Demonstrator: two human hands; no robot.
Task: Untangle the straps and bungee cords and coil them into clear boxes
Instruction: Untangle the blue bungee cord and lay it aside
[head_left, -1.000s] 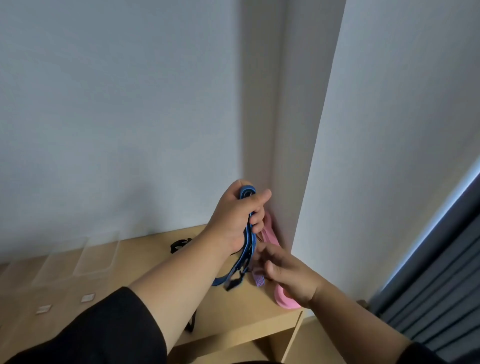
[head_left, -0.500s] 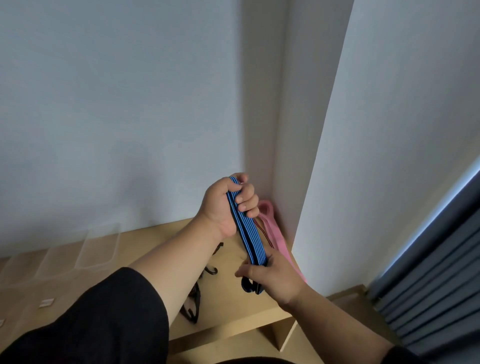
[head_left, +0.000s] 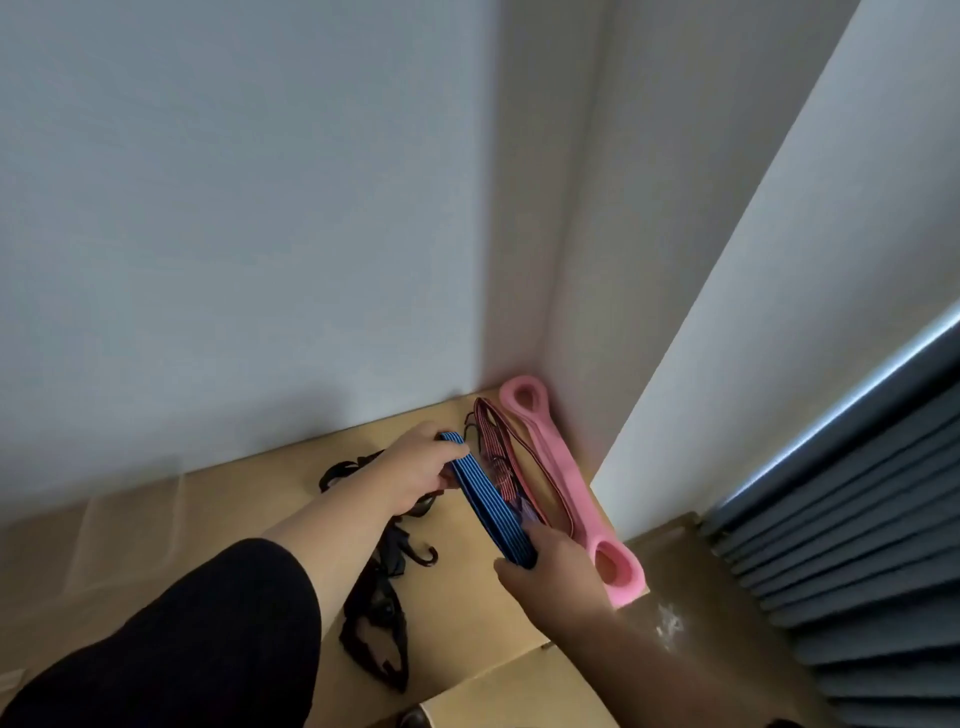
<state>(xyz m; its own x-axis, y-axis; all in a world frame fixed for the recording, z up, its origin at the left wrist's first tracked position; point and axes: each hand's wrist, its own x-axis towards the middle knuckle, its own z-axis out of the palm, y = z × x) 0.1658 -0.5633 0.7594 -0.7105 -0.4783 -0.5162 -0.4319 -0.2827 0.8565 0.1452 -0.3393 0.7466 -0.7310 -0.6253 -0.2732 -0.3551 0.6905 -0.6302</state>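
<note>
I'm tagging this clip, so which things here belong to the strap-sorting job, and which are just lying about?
Job:
blue cord, folded, held at its ends by the left hand and right hand
red cord
pink strap
black straps

Lying about:
curtain
shelf they lie on

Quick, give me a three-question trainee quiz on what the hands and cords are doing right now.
1. True or false: both hands hold the blue cord.
2. Which thing lies nearest the corner wall? A) pink band B) black straps C) red cord
3. Fill in: the left hand grips the blue cord's far end, the right hand its ____ end.

Key: 1 true; 2 A; 3 near.
</note>
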